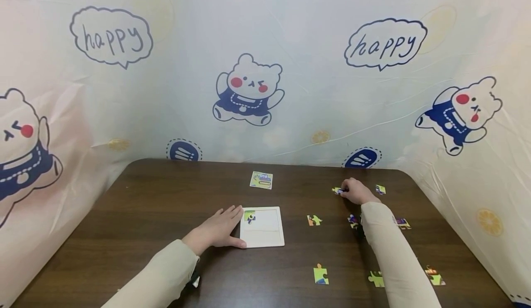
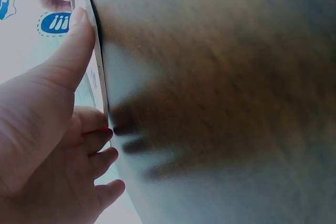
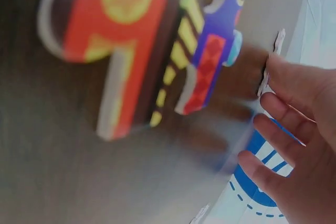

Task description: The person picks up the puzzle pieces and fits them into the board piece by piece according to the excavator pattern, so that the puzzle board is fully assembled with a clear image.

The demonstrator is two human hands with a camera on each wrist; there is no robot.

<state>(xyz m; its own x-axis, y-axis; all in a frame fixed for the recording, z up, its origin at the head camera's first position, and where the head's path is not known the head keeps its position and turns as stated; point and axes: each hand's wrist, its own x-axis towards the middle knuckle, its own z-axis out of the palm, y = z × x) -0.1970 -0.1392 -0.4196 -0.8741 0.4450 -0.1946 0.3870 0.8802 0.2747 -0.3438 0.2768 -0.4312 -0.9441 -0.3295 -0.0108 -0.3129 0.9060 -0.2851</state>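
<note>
One puzzle piece (image 1: pixel 336 191), likely light and stiff, should suit an edge grip: the right hand (image 1: pixel 357 192) pinches it while the left hand (image 1: pixel 220 227), fingers spread, touches the tray (image 1: pixel 265 239).

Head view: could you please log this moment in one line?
left hand: touches white tray | right hand: touches puzzle piece | placed piece: tray's upper-left corner

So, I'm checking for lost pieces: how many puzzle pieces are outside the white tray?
8: one puzzle piece at the right hand, another right of it, three middle-row pieces, three near-row pieces. The right sleeve may hide more.
</note>
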